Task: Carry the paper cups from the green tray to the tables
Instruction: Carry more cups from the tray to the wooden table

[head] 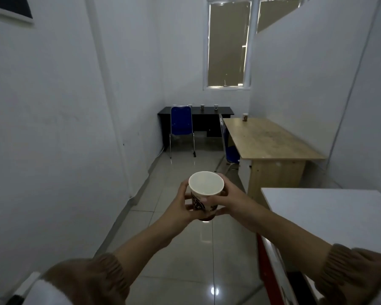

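Note:
A white paper cup with a dark print is held upright in front of me, above the floor. My left hand grips its left side and my right hand grips its right side, thumb near the base. Several more paper cups stand on the black desk at the far wall. One cup stands on the far end of the wooden table. The green tray is out of view.
A white table lies close on my right, with a red-edged object below it. Two blue chairs stand by the desks, one at the black desk, one at the wooden table. Glossy tiled floor runs ahead along the left wall.

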